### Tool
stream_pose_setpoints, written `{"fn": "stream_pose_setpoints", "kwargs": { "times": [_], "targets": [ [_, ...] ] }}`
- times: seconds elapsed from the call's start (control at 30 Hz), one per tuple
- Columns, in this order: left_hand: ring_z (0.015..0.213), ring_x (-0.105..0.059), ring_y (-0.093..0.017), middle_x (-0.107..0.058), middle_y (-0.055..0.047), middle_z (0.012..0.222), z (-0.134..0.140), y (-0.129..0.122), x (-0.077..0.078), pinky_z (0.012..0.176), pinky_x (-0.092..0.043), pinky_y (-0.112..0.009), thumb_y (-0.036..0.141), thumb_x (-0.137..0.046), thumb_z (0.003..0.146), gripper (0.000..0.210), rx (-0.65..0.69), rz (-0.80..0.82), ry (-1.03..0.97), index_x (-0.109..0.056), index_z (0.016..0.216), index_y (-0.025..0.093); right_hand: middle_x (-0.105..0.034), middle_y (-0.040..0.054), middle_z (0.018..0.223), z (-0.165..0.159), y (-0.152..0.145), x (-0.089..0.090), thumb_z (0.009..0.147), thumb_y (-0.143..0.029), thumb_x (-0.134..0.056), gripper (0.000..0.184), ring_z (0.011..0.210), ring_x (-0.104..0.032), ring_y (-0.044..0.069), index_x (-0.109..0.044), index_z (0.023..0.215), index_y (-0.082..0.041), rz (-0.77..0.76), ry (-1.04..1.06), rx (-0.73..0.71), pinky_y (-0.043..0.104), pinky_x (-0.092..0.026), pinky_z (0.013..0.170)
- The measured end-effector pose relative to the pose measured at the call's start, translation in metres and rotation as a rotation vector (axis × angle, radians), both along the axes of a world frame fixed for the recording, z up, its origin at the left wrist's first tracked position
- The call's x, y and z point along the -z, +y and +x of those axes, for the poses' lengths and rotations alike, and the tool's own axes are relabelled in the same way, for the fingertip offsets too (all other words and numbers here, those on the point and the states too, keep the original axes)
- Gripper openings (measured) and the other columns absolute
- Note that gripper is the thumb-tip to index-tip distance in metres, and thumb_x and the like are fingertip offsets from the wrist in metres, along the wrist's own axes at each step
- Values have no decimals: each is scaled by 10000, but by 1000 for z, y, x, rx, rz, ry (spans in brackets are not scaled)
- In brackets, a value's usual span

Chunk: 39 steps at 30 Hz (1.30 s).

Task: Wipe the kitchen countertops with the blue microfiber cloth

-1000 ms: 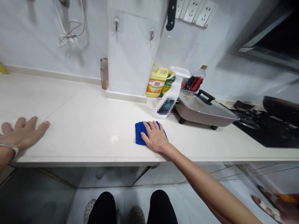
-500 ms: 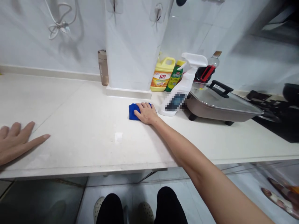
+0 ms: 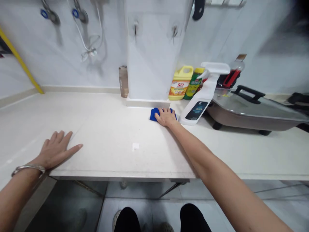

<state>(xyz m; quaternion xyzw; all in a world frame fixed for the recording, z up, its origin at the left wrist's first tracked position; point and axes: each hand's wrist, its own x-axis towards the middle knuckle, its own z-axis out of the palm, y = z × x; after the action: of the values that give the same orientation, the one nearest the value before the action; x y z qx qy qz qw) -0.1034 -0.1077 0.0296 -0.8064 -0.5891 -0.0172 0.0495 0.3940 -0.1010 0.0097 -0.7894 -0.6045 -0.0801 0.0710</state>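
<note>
A blue cloth point(image 3: 153, 114) lies on the white countertop point(image 3: 106, 129), just in front of the pillar's base. My right hand point(image 3: 166, 116) presses down on it with the fingers curled over it, hiding most of the fabric. Close to the right of that hand stands a white spray bottle point(image 3: 199, 100) with a dark label. My left hand point(image 3: 56, 149), with a bangle point(image 3: 29, 167) at the wrist, rests on the counter near the front edge at the left. Its fingers are spread and it holds nothing.
Behind the spray bottle stand a yellow detergent jug point(image 3: 180, 84) and a green bottle point(image 3: 193, 84). To the right sits a lidded electric pan point(image 3: 256, 116). A brownish bottle point(image 3: 124, 82) leans by the pillar point(image 3: 154, 58). A small white patch point(image 3: 135, 146) shows on the counter.
The view has swung left, bringing wall taps and a yellow pipe into sight. My right hand and the cloth sit slightly nearer the pillar. My left hand stays spread on the counter.
</note>
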Motion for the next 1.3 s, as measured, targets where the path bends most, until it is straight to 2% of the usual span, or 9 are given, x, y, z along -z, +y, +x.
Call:
{"fn": "stream_pose_setpoints", "kwargs": {
  "times": [0.1,0.2,0.37,0.53,0.7,0.9,1.13,1.3],
  "targets": [
    [1501,-82,-462,-217,-265,1608,1,-9,-1,1171,-185,-638,616,-278,958,798,-6,-47,-59,-286,1539,69,-471,178,1452,-19,-26,-4,1003,-502,-249,597,1348,-373,357,-404,1464,-157,-9,-25,-58,572,-255,1113],
    [1519,-23,-400,-191,-204,1637,-4,-18,3,1220,-146,-570,627,-362,931,789,96,-70,-101,-343,1535,119,-472,154,1467,-36,-56,-4,998,-495,-278,595,1366,-368,328,-402,1481,-170,-12,-58,-146,531,-246,1138],
    [1519,-117,-345,-196,-80,1643,-15,-46,9,1228,-173,-569,705,-409,900,785,327,-65,-122,-319,1551,276,-407,113,1538,-62,-109,-1,1002,-505,-249,626,1433,-293,320,-347,1533,-187,-26,-82,-284,521,-205,1178],
    [1512,-155,-343,-186,-86,1639,-18,-72,10,1228,-165,-573,726,-490,870,863,464,-18,-35,-252,1568,278,-386,121,1553,-84,-161,2,996,-498,-247,642,1443,-274,349,-362,1534,-168,-11,-56,-348,566,-203,1179],
    [1507,-188,-343,-198,-125,1633,-18,-76,15,1222,-175,-581,719,-494,878,890,495,63,-6,-206,1579,253,-389,117,1553,-98,-194,10,982,-493,-244,644,1449,-271,356,-401,1524,-181,15,-68,-370,589,-208,1180],
    [1516,-178,-321,-181,-120,1643,-19,-72,22,1236,-157,-519,734,-478,879,921,479,39,-22,-172,1587,231,-421,149,1525,-120,-188,11,956,-496,-290,652,1429,-309,389,-435,1507,-177,21,-77,-365,624,-236,1161],
    [1522,-166,-309,-183,-126,1646,-16,-73,26,1241,-133,-495,716,-550,849,948,446,17,-38,-214,1578,213,-366,159,1557,-172,-150,-6,985,-475,-302,648,1437,-273,391,-371,1533,-136,-50,-66,-593,616,-200,1178],
    [1525,-164,-295,-181,-106,1652,-18,-72,32,1243,-131,-482,670,-624,820,1004,452,42,-74,-140,1590,245,-354,146,1562,-214,-107,-17,994,-507,-338,650,1441,-261,361,-340,1539,-152,-86,-23,-807,588,-165,1198]
  ]
}}
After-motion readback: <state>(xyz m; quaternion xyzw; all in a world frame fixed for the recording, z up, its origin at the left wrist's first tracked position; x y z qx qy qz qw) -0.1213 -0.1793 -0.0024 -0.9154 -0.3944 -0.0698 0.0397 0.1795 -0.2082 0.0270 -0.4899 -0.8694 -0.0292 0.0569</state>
